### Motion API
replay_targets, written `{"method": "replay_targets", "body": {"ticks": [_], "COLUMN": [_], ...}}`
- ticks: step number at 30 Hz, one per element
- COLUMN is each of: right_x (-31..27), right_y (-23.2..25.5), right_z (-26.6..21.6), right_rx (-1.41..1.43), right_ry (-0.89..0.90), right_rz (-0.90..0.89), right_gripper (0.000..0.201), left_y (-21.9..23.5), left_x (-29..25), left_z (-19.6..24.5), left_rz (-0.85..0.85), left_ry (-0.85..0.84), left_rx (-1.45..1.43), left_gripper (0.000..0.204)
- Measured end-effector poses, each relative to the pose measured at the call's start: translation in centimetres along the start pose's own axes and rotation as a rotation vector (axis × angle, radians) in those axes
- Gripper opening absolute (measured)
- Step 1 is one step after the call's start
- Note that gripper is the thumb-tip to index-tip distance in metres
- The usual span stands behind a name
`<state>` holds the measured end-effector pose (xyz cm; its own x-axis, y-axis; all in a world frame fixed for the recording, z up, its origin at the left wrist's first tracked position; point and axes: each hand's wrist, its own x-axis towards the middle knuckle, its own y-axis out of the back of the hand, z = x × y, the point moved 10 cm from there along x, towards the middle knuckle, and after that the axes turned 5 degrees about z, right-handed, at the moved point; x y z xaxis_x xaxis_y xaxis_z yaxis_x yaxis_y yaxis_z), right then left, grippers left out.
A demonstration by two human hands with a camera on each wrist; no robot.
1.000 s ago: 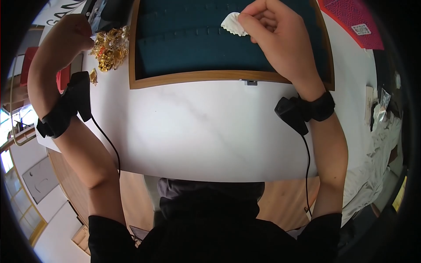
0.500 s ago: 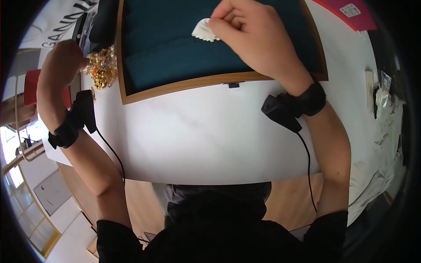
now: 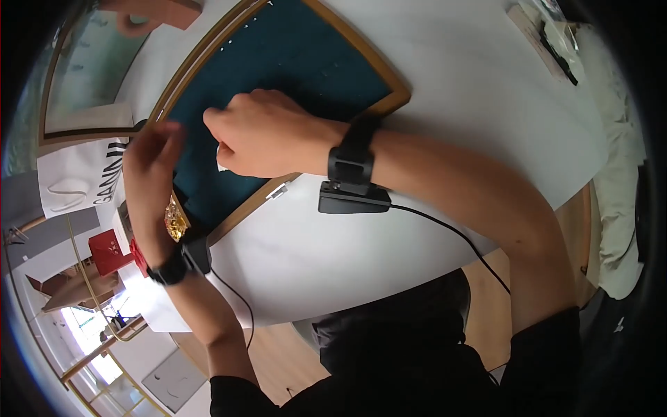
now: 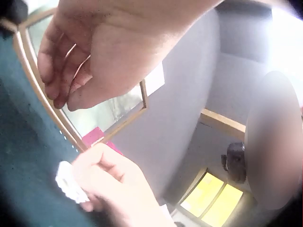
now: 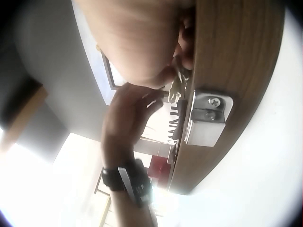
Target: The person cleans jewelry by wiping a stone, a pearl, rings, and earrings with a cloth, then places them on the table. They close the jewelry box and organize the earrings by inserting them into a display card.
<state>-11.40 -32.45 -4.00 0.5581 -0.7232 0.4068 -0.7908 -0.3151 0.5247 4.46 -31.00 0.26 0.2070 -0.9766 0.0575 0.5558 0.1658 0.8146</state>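
Observation:
The right hand [image 3: 260, 135] pinches a white fan-shaped piece with a scalloped edge [image 4: 70, 182] between thumb and fingers, over the teal lining of a wood-framed case [image 3: 390, 103]. In the head view the hand hides most of that piece. To its left, at the case's side edge, the left hand [image 3: 149, 156] is raised with loosely bent fingers, thumb apart from them in the head view. Nothing plainly shows between its fingers. Gold jewelry [image 3: 175, 221] lies in a heap below the left hand, beside the case and partly covered by the forearm.
A wood-framed glass panel [image 3: 90, 76] stands at the upper left, with a white lettered bag [image 3: 69, 174] below it. A red box [image 3: 108, 251] is at the left. The case has a metal clasp [image 5: 208, 118] in front. Cables run from both wrist cameras.
The view has turned, and the case now appears tilted. Carrying the white piece, the right hand has moved left over the case. The left hand has left the jewelry heap for the case's edge.

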Motion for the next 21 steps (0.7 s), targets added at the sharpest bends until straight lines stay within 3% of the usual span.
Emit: {"method": "replay_targets", "body": {"ticks": [2, 6, 8, 13, 15, 21], "right_x": [0.0, -0.1, -0.1, -0.3, -0.2, -0.3], "right_y": [0.4, 0.3, 0.5, 0.6, 0.8, 0.6], "right_z": [-0.3, -0.7, -0.7, -0.8, -0.9, -0.7], "right_rx": [0.011, -0.003, -0.017, 0.008, 0.025, 0.032], "right_ry": [0.014, 0.036, 0.037, 0.052, 0.07, 0.061], "right_rz": [0.004, -0.007, -0.002, 0.019, 0.051, 0.031], "right_gripper": [0.016, 0.019, 0.019, 0.02, 0.02, 0.02], "left_y": [-2.0, -5.4, -7.0, -8.6, -8.2, -8.2], "left_x": [3.0, 7.3, 7.8, 8.3, 8.7, 7.9], "left_z": [2.9, 5.3, 7.3, 8.8, 8.2, 9.3], "left_rz": [-0.002, 0.052, 0.126, 0.18, 0.246, 0.242], "left_ry": [-0.215, -0.391, -0.61, -0.633, -0.555, -0.624], "left_rx": [0.062, 0.245, 0.455, 0.653, 0.737, 0.693], "left_gripper": [0.02, 0.02, 0.018, 0.014, 0.013, 0.013]}}
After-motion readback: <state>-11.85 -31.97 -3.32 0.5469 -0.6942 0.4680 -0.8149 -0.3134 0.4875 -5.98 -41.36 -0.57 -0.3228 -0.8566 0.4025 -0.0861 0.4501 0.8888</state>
